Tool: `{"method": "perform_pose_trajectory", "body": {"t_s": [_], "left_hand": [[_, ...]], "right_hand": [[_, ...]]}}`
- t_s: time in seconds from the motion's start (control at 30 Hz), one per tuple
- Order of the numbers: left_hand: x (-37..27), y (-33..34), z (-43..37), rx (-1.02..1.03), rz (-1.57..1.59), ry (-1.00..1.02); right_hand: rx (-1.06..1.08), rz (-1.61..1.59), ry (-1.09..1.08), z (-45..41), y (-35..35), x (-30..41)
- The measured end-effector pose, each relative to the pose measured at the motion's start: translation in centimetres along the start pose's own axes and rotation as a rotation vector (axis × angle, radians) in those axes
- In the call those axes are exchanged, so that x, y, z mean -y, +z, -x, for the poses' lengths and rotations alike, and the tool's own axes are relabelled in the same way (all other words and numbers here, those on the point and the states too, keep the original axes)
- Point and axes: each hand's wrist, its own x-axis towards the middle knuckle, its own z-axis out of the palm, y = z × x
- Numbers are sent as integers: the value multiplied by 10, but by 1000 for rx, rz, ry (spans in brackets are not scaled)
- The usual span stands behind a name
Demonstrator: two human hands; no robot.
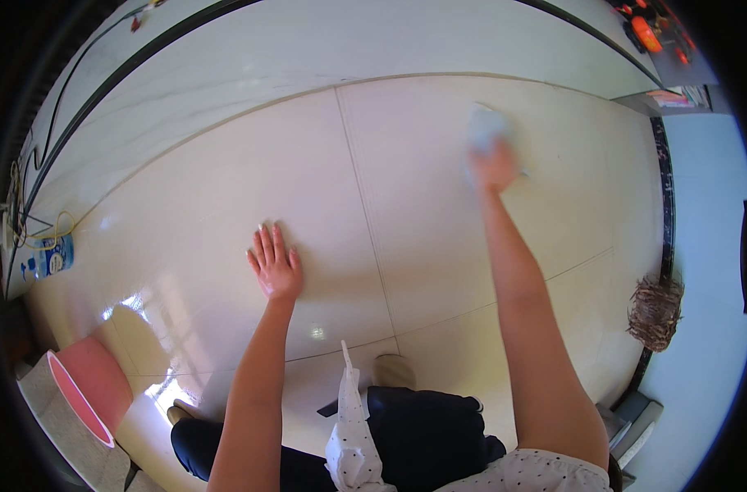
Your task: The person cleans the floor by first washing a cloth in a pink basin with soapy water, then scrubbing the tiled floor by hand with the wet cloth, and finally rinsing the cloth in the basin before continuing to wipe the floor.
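My left hand point(276, 267) lies palm down on the glossy cream tile floor point(256, 172), its fingers apart and nothing in it. Farther out and to the right, my right hand point(495, 166) presses on a pale bluish cloth point(489, 126) against the floor. Hand and cloth are both blurred, so the fingers' exact hold is hard to make out. Part of the cloth shows beyond the knuckles, and a small corner pokes out at the right. Thin tile joints run between my two hands.
A white cabinet front point(275, 55) bounds the floor ahead. Cables and a blue pump bottle point(54, 257) stand at far left; a pink tub point(96, 381) is nearer me. At right are a brown bristly bundle point(655, 312) and a dark baseboard point(664, 184) along the wall.
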Motion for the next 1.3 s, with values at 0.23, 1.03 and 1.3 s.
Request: {"method": "perform_pose_trajectory", "body": {"t_s": [0.23, 1.03, 1.3], "left_hand": [[-1, 2, -2, -14, 12, 3], [-150, 17, -30, 92, 68, 343], [-143, 17, -33, 77, 103, 358]], "right_hand": [[132, -363, -517, 118, -60, 133], [-25, -60, 18, 25, -16, -31], [39, -365, -626, 65, -49, 104]]}}
